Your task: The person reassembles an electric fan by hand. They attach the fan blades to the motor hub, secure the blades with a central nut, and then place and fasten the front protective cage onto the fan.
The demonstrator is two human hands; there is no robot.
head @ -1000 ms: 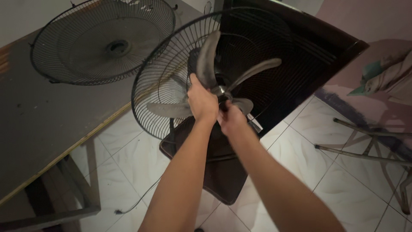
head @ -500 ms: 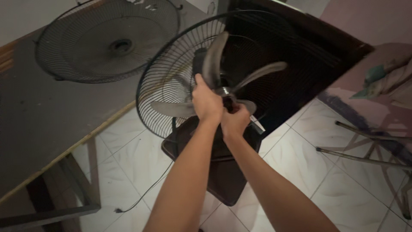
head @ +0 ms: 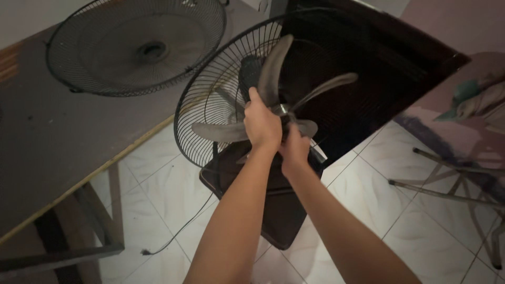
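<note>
A standing fan with its front guard off stands in front of me. Its grey blade (head: 276, 68) sits inside the black rear wire guard (head: 210, 113). My left hand (head: 261, 125) grips the blade near the hub. My right hand (head: 294, 147) is closed on the small part at the centre of the hub, which its fingers hide. The fan's dark base (head: 273, 205) rests on the white tiled floor below my arms. The removed front guard (head: 137, 47) lies flat on the dark table (head: 47, 142) at the left.
A dark cabinet (head: 379, 68) stands behind the fan. The fan's cord (head: 173, 236) trails across the tiles to a plug near the table leg. A metal folding frame (head: 452, 184) and cloth sit at the right.
Both hands stay on the hub; my right hand has shifted slightly around the centre. The view has drifted a little, so the fan appears further right.
</note>
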